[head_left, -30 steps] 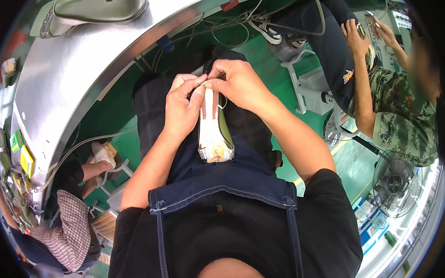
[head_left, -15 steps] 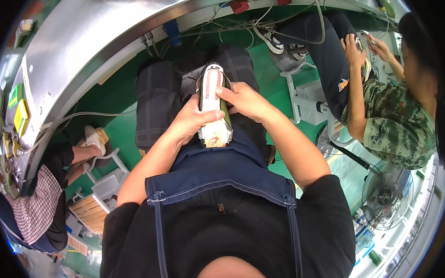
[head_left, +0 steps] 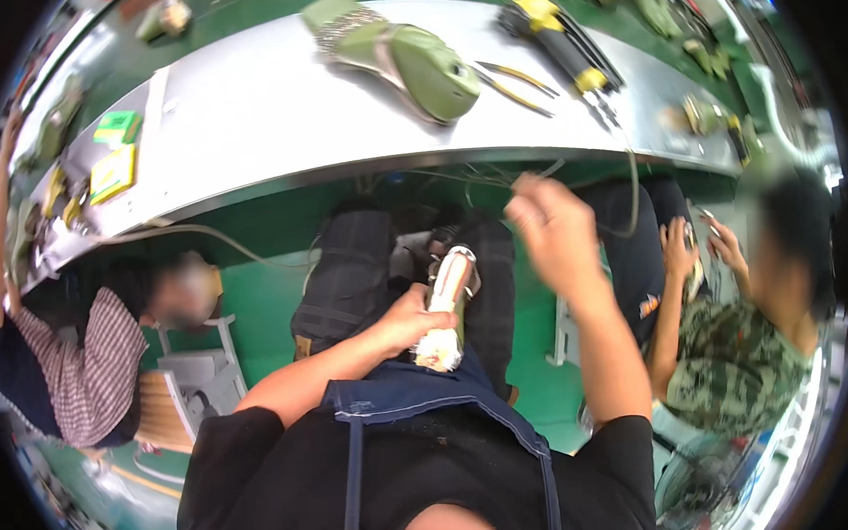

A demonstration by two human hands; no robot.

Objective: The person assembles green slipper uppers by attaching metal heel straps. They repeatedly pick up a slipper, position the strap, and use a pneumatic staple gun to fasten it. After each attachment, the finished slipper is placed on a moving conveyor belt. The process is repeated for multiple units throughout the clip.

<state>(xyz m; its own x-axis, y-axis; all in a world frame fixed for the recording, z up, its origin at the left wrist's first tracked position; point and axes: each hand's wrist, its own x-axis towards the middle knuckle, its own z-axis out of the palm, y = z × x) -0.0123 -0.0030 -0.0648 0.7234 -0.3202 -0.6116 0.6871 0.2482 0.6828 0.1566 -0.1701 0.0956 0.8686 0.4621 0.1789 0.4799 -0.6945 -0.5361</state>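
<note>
My left hand (head_left: 409, 322) grips a pale shoe form with a light upper (head_left: 447, 306), which stands tilted on my lap between my knees. My right hand (head_left: 551, 225) is raised off it, blurred, in the air just below the grey workbench edge (head_left: 365, 169); whether it holds anything I cannot tell. On the bench above lies an olive-green shoe upper on a last (head_left: 407, 60), a pair of pliers (head_left: 516, 84) and a yellow-and-black power tool (head_left: 565, 36).
A person in a camouflage shirt (head_left: 736, 366) sits at my right, both hands on a small object. Another person in a checked shirt (head_left: 91, 370) sits at my left by a white stool (head_left: 199, 366). Cables hang under the bench above the green floor.
My right hand has left the shoe and risen toward the bench. The view has tilted up, bringing the bench top and its tools into sight. My left hand still holds the shoe.
</note>
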